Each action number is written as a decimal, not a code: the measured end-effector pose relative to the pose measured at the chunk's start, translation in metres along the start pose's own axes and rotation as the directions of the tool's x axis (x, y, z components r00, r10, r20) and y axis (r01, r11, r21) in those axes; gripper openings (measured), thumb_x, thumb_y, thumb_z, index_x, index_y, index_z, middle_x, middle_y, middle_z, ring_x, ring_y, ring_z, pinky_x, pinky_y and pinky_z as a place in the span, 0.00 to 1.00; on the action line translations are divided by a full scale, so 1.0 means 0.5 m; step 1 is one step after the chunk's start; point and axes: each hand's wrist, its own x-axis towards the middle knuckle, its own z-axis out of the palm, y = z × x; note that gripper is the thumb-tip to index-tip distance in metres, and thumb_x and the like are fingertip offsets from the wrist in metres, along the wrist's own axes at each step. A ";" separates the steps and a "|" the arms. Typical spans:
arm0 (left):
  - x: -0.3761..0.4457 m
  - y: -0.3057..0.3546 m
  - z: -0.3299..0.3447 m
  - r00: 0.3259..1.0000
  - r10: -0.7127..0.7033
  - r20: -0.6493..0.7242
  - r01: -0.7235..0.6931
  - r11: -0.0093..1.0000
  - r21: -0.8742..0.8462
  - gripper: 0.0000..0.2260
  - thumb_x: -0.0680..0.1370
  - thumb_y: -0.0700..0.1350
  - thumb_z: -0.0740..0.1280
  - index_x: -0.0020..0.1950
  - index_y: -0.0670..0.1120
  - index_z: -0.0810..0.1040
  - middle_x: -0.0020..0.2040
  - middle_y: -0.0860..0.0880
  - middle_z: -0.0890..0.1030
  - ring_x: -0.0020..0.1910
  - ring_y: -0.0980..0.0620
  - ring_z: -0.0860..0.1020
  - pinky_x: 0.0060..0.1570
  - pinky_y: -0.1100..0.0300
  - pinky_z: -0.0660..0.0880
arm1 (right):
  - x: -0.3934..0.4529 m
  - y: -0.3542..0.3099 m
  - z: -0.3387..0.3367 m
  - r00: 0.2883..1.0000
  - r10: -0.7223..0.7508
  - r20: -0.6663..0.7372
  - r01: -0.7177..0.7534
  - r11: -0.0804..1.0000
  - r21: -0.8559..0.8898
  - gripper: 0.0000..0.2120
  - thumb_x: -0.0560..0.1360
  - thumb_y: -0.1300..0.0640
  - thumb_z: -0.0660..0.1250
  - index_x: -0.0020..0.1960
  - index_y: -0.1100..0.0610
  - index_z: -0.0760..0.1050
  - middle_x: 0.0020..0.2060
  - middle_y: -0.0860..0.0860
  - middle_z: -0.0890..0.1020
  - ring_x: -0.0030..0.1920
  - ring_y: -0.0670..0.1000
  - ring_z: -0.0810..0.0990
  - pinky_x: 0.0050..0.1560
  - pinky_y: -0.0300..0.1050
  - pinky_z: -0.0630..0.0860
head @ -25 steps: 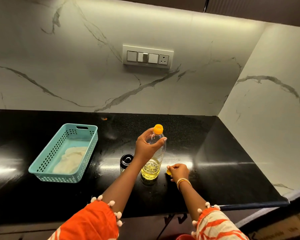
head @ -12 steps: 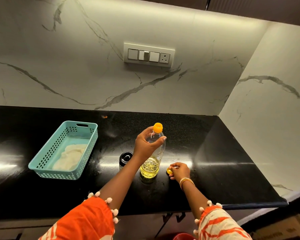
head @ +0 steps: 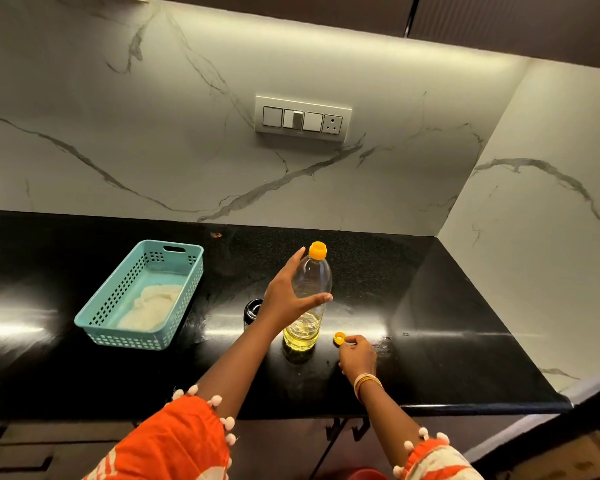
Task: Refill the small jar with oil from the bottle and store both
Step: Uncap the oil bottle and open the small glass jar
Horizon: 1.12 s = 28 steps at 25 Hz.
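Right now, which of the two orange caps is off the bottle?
The small orange cap lying open-side-up on the black counter, at the right hand fingertips. The other orange cap sits on the bottle neck.

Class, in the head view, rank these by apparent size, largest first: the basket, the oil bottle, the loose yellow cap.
1. Basket
2. Bottle
3. Cap

All sit at similar depth, so the order is safe.

Glossy black countertop — clear plastic bottle, perforated plastic basket, w/ cloth
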 end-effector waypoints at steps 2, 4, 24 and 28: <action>-0.029 -0.022 -0.015 0.998 -0.020 -0.056 0.025 0.995 0.095 0.49 0.61 0.67 0.75 0.76 0.58 0.57 0.75 0.52 0.67 0.72 0.51 0.67 0.68 0.48 0.68 | -0.015 -0.007 0.019 0.999 -0.045 0.015 0.045 0.999 0.028 0.06 0.67 0.57 0.64 0.42 0.48 0.77 0.40 0.54 0.83 0.41 0.58 0.83 0.45 0.57 0.81; -0.057 -0.043 -0.029 0.989 -0.041 -0.143 0.061 0.988 0.140 0.46 0.61 0.67 0.74 0.75 0.57 0.60 0.73 0.52 0.68 0.71 0.51 0.68 0.68 0.46 0.69 | -0.084 -0.058 0.015 0.997 -0.080 0.020 0.078 0.995 0.065 0.07 0.69 0.60 0.65 0.43 0.51 0.79 0.38 0.53 0.83 0.41 0.56 0.82 0.47 0.53 0.81; -0.096 -0.199 -0.103 0.960 -0.277 -0.046 0.276 0.961 -0.027 0.25 0.67 0.43 0.77 0.62 0.50 0.76 0.54 0.55 0.79 0.57 0.55 0.78 0.53 0.65 0.71 | -0.197 -0.253 0.165 0.686 -0.726 0.049 0.721 0.670 -0.176 0.11 0.74 0.61 0.69 0.56 0.61 0.79 0.51 0.55 0.82 0.52 0.53 0.80 0.55 0.41 0.73; -0.081 -0.203 -0.105 0.960 -0.276 -0.039 0.270 0.956 -0.115 0.21 0.68 0.41 0.77 0.57 0.55 0.77 0.52 0.57 0.80 0.55 0.55 0.79 0.51 0.70 0.73 | -0.181 -0.268 0.169 0.725 -0.671 0.155 0.680 0.664 -0.311 0.09 0.76 0.59 0.65 0.54 0.60 0.80 0.50 0.56 0.82 0.50 0.55 0.80 0.52 0.44 0.75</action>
